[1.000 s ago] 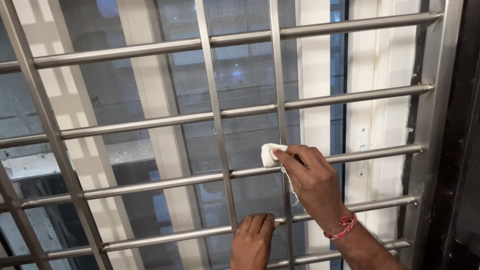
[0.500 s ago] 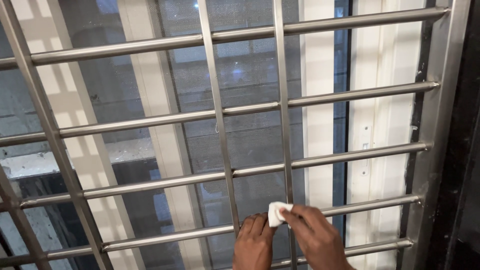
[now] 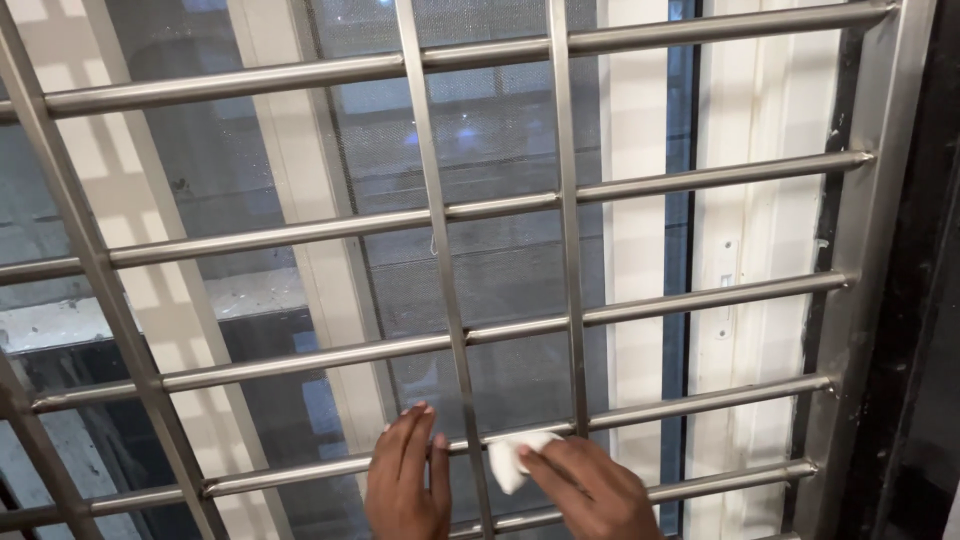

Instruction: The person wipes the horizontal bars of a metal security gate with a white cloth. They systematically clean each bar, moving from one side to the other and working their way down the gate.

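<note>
A steel window grille (image 3: 500,205) of horizontal round bars and flat vertical strips fills the view. My right hand (image 3: 590,490) presses a small folded white cloth (image 3: 512,460) against a low horizontal bar, between two vertical strips. Just left of it, my left hand (image 3: 408,485) lies flat with its fingers pointing up, resting on the same bar beside the vertical strip (image 3: 462,400). Both wrists run out of the bottom edge.
Behind the grille is a mesh screen and glass (image 3: 500,290) with white window frames (image 3: 760,250). The grille's steel side post (image 3: 870,260) stands at the right, next to a dark wall (image 3: 930,330).
My right hand has carried the cloth down from the bar above mid-height to the low bar and shifted it slightly left. My left hand has stayed at the bottom, moving a little left.
</note>
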